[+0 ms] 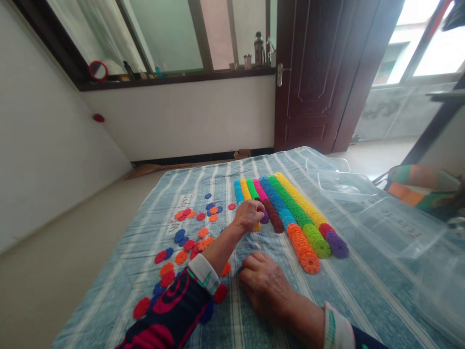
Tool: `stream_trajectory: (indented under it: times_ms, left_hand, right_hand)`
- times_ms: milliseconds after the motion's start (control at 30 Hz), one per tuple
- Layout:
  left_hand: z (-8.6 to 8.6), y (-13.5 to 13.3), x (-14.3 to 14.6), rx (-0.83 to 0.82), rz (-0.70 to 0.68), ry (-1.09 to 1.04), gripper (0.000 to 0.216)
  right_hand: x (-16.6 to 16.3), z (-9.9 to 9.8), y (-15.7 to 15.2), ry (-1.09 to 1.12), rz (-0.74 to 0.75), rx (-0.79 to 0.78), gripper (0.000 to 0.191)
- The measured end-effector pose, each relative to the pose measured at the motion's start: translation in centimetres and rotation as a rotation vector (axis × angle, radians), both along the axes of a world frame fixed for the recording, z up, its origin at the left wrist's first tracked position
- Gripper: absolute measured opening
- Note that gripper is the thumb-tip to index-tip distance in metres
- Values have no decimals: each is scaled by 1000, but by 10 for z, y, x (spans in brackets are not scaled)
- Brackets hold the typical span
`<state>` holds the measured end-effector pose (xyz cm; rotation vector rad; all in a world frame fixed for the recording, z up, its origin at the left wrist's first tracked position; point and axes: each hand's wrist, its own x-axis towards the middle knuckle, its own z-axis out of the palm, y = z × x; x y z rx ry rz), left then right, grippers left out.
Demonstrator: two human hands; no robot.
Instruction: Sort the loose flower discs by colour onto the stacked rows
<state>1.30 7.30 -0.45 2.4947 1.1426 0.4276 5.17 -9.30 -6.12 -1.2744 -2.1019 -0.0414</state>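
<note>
My left hand (250, 214) reaches over the near ends of the shorter rows of overlapping plastic flower discs. Its fingers are pinched together, and whatever they hold is hidden. My right hand (267, 283) rests lower on the striped cloth (250, 334) with fingers curled in, their contents out of sight. To the right run longer rows: a yellow row (300, 196), a green row (290, 203) and a blue row (276, 196) that ends in orange discs (303, 249). A brown stretch (273, 215) lies beside my left hand. Loose orange discs (180, 257), red discs (141, 308) and blue discs (179, 236) are scattered around my left forearm.
Clear plastic boxes (401, 228) stand along the right side of the cloth, next to a patterned orange and green item (417, 186). Beyond the far edge are a white wall (181, 121) and a dark door (319, 63). A thermos (258, 48) stands on the sill.
</note>
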Motion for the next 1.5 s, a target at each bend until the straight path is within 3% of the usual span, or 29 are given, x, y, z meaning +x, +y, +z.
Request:
stream_trajectory:
  times_ms: [200,433,767,1500]
  left_hand:
    - [1,1,-6,46,-3,-12,20]
    - [5,2,-21,78,91,26,19]
    - [8,-25,2,253,-90,281,17]
    - [9,-15,7,267,-95,379,22]
  right_hand:
    - [0,-1,0,6,6,10,19]
    - [0,-1,0,15,13,6,20]
    - [1,-4,-1,-23,14,-10,16]
    - [2,1,0,-27,18,-42,17]
